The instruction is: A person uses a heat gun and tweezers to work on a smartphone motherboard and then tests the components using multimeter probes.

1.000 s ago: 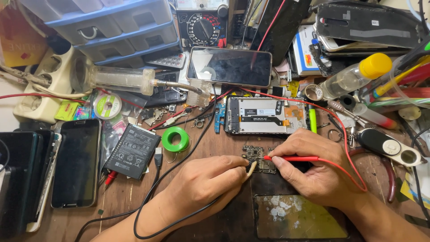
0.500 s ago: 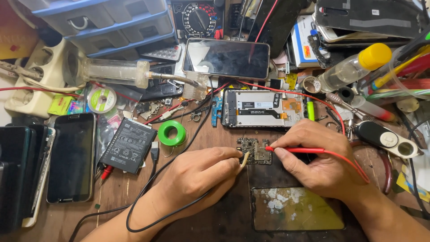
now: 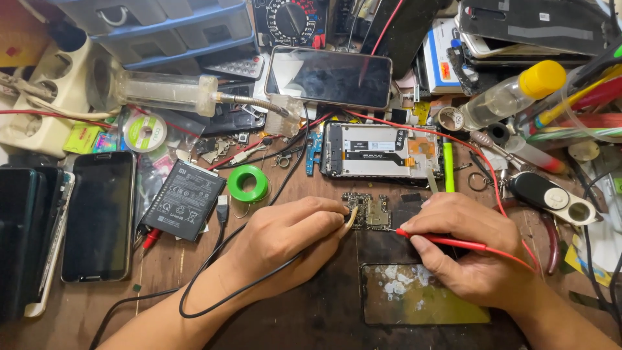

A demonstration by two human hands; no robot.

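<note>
Pressing both probes down onto the small circuit board (image 3: pixel 368 210), we kept our hands low and braced against the table (image 3: pixel 291 188), seemingly so the tips would stay steady on such tiny contacts. Our left hand (image 3: pixel 285 243) had its grip closed around the black-leaded probe (image 3: pixel 350 217), fingers pinched near its pale tip, with the black cable looping back under the wrist and out of the way. Our right hand (image 3: pixel 470 249) was closed on the red probe (image 3: pixel 447 240), held almost flat like a pen, its tip meeting the board's lower right edge.

The board lay bare on the wood, just above a dark work mat (image 3: pixel 421 304) and directly below the opened phone frame (image 3: pixel 382 152), near enough to suggest it belonged to that frame. It looked dark green to brown, roughly rectangular with an uneven outline, crowded with small metal shields and tiny components; finer detail was too small to tell.

A green roll of tape (image 3: pixel 248 183) sat just left of it, and a flat black battery (image 3: pixel 184 201) lay further left beside a dark phone (image 3: pixel 98 217). An analogue meter (image 3: pixel 288 19) stood at the table's far edge, the red lead running back toward it.
</note>
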